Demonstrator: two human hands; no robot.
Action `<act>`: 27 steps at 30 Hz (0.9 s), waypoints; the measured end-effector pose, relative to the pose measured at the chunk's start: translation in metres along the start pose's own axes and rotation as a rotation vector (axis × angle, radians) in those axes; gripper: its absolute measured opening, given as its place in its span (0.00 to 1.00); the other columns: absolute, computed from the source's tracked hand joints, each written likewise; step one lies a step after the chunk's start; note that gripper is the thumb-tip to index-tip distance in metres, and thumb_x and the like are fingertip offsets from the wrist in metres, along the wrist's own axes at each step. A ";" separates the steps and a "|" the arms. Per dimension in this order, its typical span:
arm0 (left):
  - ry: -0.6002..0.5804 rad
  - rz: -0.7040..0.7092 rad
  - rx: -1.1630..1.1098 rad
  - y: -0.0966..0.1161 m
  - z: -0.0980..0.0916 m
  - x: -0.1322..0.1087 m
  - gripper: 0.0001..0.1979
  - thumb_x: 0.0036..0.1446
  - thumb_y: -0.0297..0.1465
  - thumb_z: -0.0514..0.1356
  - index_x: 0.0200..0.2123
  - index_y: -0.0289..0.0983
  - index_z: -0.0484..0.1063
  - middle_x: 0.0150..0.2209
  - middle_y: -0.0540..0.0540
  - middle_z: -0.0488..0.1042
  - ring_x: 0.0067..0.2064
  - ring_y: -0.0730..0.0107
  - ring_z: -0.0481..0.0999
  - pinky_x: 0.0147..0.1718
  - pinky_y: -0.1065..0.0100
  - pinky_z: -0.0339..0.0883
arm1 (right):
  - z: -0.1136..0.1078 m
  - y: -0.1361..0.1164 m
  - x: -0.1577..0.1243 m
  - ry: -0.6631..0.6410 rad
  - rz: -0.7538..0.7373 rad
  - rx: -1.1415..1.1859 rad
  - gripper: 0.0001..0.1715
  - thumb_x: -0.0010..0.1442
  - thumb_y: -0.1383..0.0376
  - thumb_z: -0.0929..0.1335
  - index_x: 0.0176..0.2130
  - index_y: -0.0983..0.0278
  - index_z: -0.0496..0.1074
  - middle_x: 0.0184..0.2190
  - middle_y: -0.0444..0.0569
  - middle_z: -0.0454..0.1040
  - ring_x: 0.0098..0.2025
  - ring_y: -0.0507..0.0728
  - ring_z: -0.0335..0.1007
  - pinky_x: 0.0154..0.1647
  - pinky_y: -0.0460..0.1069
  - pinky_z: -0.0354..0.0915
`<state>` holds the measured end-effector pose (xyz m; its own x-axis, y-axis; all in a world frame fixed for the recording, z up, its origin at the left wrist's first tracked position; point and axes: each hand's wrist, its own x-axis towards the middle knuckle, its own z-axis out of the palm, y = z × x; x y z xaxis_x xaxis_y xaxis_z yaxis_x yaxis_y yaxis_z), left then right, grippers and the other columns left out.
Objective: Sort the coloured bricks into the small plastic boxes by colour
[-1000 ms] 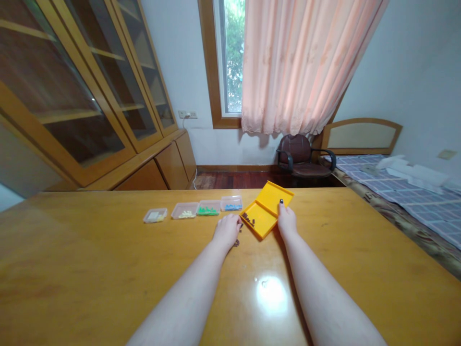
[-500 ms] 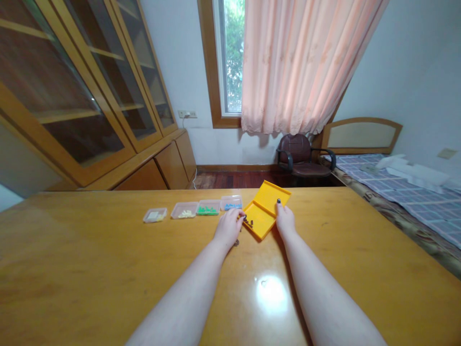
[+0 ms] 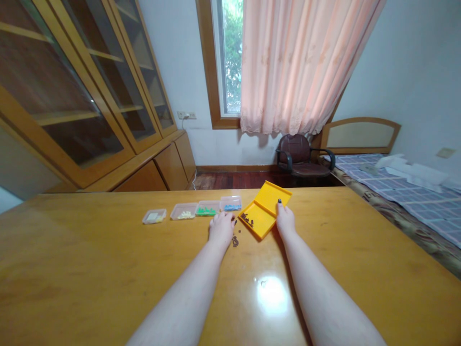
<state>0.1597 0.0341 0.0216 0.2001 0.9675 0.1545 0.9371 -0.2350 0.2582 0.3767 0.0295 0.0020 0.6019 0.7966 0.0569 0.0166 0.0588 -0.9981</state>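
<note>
My right hand [image 3: 285,220] grips the right side of an open yellow plastic box [image 3: 264,225], its thumb resting on the inner edge near the hinge. The box is tilted, and several small dark brown pieces [image 3: 246,219] lie in its left corner. Left of the box, my left hand [image 3: 221,229] is low over the table with its fingers loosely bent and apart; I see nothing held in it. Close to its wrist lie loose brown pieces [image 3: 235,241] on the wood, and a single brown piece [image 3: 239,231] sits nearer the box.
Behind my left hand stand clear trays holding blue pieces [image 3: 232,207], green pieces [image 3: 206,211] and cream pieces [image 3: 186,215]. A smaller clear box [image 3: 154,216] is further left. Beyond the wooden table [image 3: 108,269] are a chair [image 3: 298,156] and a bed [image 3: 406,192].
My left hand has moved left and away from the yellow box's corner, where brown pieces now show uncovered. More loose pieces on the table are visible. The right hand and box stay nearly still.
</note>
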 end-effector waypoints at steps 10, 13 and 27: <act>0.057 0.000 -0.071 0.001 0.000 0.003 0.06 0.57 0.31 0.53 0.34 0.38 0.69 0.35 0.46 0.72 0.39 0.64 0.69 0.38 0.65 0.60 | 0.000 0.002 0.001 -0.008 0.006 0.005 0.33 0.47 0.41 0.63 0.33 0.68 0.72 0.28 0.54 0.76 0.33 0.61 0.71 0.30 0.49 0.64; 0.138 0.145 -0.224 0.004 0.000 0.003 0.06 0.57 0.30 0.52 0.35 0.38 0.69 0.36 0.47 0.72 0.39 0.67 0.69 0.40 0.67 0.61 | 0.000 0.002 0.001 -0.018 0.022 -0.010 0.32 0.47 0.41 0.63 0.31 0.68 0.70 0.30 0.55 0.76 0.32 0.60 0.71 0.28 0.48 0.64; 0.116 0.331 -0.493 0.010 0.002 -0.001 0.12 0.55 0.27 0.53 0.44 0.38 0.66 0.44 0.46 0.70 0.46 0.69 0.68 0.47 0.66 0.62 | 0.000 -0.001 -0.001 -0.047 0.032 -0.018 0.32 0.47 0.42 0.63 0.30 0.68 0.70 0.31 0.56 0.76 0.32 0.60 0.71 0.28 0.48 0.64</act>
<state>0.1697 0.0311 0.0226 0.4002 0.8254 0.3982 0.5818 -0.5645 0.5856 0.3761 0.0288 0.0031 0.5640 0.8254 0.0253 0.0126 0.0220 -0.9997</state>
